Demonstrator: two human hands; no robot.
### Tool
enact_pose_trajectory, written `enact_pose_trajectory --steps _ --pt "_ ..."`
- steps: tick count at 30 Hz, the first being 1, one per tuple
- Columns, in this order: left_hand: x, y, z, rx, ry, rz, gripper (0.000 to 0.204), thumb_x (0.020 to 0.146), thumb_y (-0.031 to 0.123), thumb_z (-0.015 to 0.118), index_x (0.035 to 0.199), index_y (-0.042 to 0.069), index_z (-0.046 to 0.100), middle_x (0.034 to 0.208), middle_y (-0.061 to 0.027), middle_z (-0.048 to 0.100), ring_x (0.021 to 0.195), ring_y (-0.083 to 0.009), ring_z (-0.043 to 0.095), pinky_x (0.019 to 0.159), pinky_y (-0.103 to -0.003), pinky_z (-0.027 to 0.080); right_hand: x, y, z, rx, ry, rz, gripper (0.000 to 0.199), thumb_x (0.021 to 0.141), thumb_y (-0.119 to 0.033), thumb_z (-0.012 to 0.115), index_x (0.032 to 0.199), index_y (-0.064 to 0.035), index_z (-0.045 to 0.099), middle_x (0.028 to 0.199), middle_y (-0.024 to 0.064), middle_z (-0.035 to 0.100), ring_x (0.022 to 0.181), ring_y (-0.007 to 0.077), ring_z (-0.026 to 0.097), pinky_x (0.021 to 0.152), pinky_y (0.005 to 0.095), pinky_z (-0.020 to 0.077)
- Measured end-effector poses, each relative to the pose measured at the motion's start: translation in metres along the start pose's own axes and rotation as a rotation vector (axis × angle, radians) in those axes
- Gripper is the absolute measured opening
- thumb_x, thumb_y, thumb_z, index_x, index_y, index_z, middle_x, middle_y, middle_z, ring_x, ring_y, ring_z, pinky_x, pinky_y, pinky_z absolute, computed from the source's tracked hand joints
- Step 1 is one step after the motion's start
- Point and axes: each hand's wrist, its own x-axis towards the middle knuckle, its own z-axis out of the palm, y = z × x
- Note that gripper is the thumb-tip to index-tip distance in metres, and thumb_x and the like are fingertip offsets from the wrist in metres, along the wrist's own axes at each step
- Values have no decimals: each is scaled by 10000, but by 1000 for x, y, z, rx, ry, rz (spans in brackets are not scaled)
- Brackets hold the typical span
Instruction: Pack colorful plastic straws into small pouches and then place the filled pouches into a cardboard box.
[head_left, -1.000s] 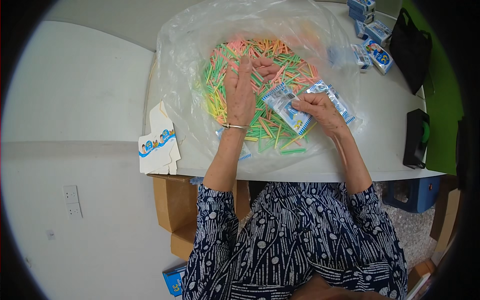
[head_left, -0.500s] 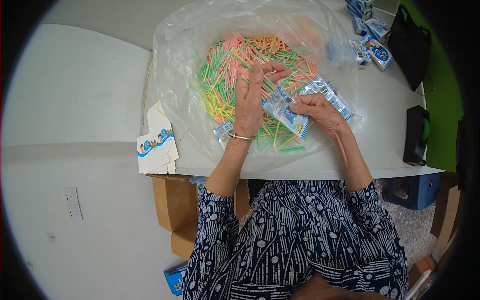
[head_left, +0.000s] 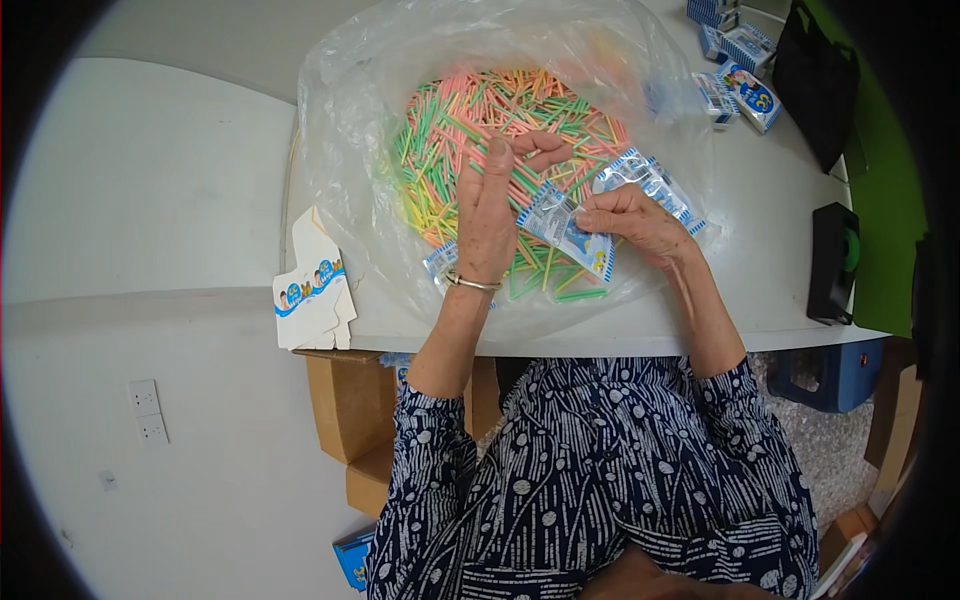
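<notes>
A large clear plastic bag [head_left: 345, 130] lies spread on the table, heaped with thin pink, green and yellow sticks [head_left: 440, 130]. Over the heap, my left hand [head_left: 486, 220] is curled around a small bundle of these sticks [head_left: 525, 182], their lower ends at the top edge of a packet. That small blue-and-white packet [head_left: 565, 230] is pinched between thumb and fingers of my right hand [head_left: 638, 224]. Whether the stick ends are inside it I cannot tell. More packets [head_left: 650, 180] lie behind my right hand, and another packet [head_left: 440, 262] is partly hidden by my left wrist.
A flattened white carton [head_left: 318, 292] rests at the table's left edge. At the right stand a black tape dispenser [head_left: 832, 265], a black bag [head_left: 818, 95] and several small blue-and-white boxes [head_left: 752, 97]. Below the table are a cardboard box [head_left: 340, 405] and a blue stool [head_left: 840, 378].
My left hand has shifted slightly left, and its fingers have moved a little on the sticks. The right hand keeps its pinch on the packet, nearly still.
</notes>
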Motion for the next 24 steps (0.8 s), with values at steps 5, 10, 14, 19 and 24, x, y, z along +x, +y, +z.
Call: enact_pose_trajectory --steps 5,10,14,19,24 --pt "-7 -3 6 -5 20 -61 438 994 360 414 1068 -55 530 1095 -183 605 1077 -282 600 870 -367 498 -2 0 1 -4 2 -21 198 858 -180 668 888 12 703 786 -14 652 734 33 547 683 194 420" --pt "-11 -5 2 122 11 21 406 1001 314 402 1082 -65 524 1115 -194 600 1094 -277 588 897 -352 481 -3 -3 4 -126 72 -28 201 862 -182 662 880 13 702 751 -27 634 716 28 527 665 196 414" --pt "-17 -2 3 148 -4 60 392 1001 286 397 1087 -72 532 1132 -200 599 1110 -258 576 923 -340 456 -5 -7 5 -194 94 -43 203 865 -185 657 871 13 701 741 -35 626 713 23 518 660 193 412" --pt "-23 -9 -3 107 1 -28 389 998 275 405 1095 -73 550 1197 -196 574 1086 -213 568 930 -329 440 -8 -8 10 -170 71 -80 194 870 -181 651 865 7 698 740 -43 623 716 19 514 662 193 412" --pt "-26 -15 -9 24 -52 -153 382 997 267 408 1162 -54 532 1243 -169 553 1069 -181 553 933 -318 433 -5 -2 7 -164 83 -106 194 877 -174 642 904 10 698 784 -33 633 739 27 524 684 193 421"
